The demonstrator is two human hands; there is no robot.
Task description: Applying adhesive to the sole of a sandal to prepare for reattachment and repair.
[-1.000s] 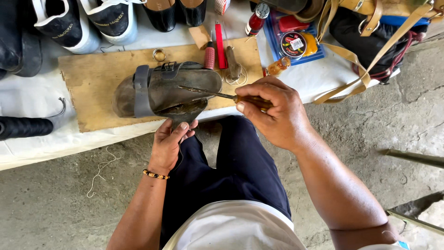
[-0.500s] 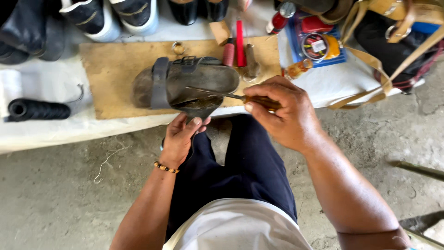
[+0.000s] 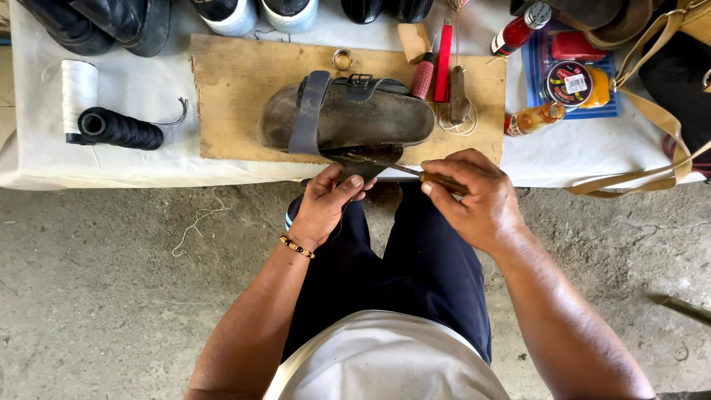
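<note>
Thread sat at the left end of the white table (image 3: 148,159): a white spool (image 3: 78,87) and a black spool (image 3: 118,128) lying side by side, touching. Next came a wooden board (image 3: 229,96), near the table's front edge. A brown sandal (image 3: 348,118) with a grey strap lay on that board, and part of it hung out over the front edge.

The left hand (image 3: 326,204) was curled shut under the sandal, pinching the dark loose flap at its bottom edge. The right hand (image 3: 474,196) was closed around a thin tool (image 3: 415,173) with a wooden handle. The metal tip of the tool touched the flap, very close to the left thumb.

The tip could slip off the flap and poke that thumb, because the two were so near. The sandal could also tip off the board if it got pushed too hard, since one side had nothing under it.

The sandal's long side ran left to right, along the table's front edge. I could not tell which end was the toe.

A red-handled tool (image 3: 443,63) lay behind it, and a small orange bottle (image 3: 533,118) lay past the board's right edge.
</note>
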